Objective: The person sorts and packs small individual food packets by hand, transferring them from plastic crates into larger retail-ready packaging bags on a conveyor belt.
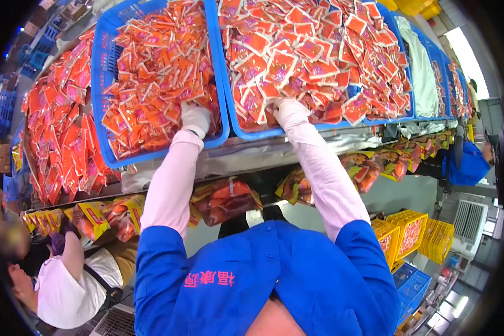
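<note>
Red, white-edged sachets (168,61) fill the left blue crate (225,120). My left hand (196,119), in a white glove, reaches into that crate's near right corner. Its fingers curl down among the sachets, and their tips are hidden. More sachets (280,64) heap up in the right blue crate (257,135). At this crate's near side, my right hand (291,113), also white-gloved, is curled against the sachets with its fingertips out of sight. I cannot make out what either hand holds.
Loose red packets (61,143) lie left of the crates. Filled clear bags with yellow labels (227,201) hang along the near edge. A person in white (75,280) is at lower left, another in blue (467,162) at right. Yellow crates (406,232) stand lower right.
</note>
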Demonstrator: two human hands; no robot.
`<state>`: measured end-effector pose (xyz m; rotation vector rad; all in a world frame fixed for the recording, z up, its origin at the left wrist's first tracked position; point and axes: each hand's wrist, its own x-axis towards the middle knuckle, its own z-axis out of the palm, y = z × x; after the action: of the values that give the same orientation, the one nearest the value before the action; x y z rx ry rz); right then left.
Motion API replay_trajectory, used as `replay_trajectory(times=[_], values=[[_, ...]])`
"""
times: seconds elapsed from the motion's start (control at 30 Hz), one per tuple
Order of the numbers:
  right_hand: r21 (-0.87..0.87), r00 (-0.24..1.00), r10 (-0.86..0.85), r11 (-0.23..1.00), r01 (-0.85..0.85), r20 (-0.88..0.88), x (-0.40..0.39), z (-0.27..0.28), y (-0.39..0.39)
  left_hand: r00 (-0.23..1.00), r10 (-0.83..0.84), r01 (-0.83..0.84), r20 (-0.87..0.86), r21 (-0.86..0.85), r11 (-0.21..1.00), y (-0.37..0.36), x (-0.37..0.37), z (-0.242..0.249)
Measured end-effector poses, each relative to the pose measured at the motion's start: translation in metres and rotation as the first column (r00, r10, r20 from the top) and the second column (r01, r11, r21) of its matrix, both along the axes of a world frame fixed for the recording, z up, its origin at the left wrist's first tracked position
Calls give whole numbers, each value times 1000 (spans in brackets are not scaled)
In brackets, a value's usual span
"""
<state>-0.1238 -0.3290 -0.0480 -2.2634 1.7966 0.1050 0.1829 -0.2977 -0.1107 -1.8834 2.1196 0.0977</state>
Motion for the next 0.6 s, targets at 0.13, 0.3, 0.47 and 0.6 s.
replay_trajectory(times=[0.13,0.3,0.47,0.6], values=[[-77,961,-27,996,50,276,-29,56,21,828,-82,-133,-555,-336,933,35,42,30],[160,965,-189,974,161,182,-21,51,6,-127,212,-343,-969,244,907,115,-28,146],[153,995,-53,988,40,87,-13,36,-3,70,16,-26,-997,14,1000,204,-139,179],[175,841,-144,983,59,522,-66,116,39,613,-395,226,-684,-327,917,242,-183,143]])
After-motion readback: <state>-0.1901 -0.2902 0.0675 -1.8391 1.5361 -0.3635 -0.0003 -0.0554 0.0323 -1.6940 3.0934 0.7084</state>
